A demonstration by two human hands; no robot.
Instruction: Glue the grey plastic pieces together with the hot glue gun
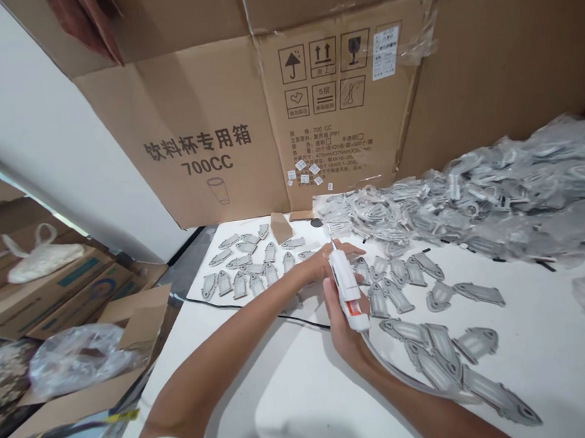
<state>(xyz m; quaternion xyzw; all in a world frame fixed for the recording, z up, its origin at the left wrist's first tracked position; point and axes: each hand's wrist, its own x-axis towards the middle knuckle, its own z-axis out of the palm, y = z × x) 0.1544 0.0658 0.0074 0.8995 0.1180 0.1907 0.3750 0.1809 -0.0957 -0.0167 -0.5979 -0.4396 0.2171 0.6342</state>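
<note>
A white glue gun [346,285] with an orange part is gripped in my right hand [344,322], its nozzle pointing away from me and its cable trailing along my forearm. Just beyond, my left hand [331,256] reaches across under the nozzle, fingers partly hidden behind the gun; what it holds, if anything, cannot be made out. Flat grey plastic pieces [271,274] lie in loose rows to the left of my hands. More grey pieces [398,294] lie to the right, some overlapping, and others [474,345] are nearer to me.
Large cardboard panels [204,98] stand behind the white table [545,321]. Bagged grey parts [515,190] are heaped at the back right. A black cable [213,304] crosses the table on the left. Open boxes with plastic bags [81,354] stand at the lower left.
</note>
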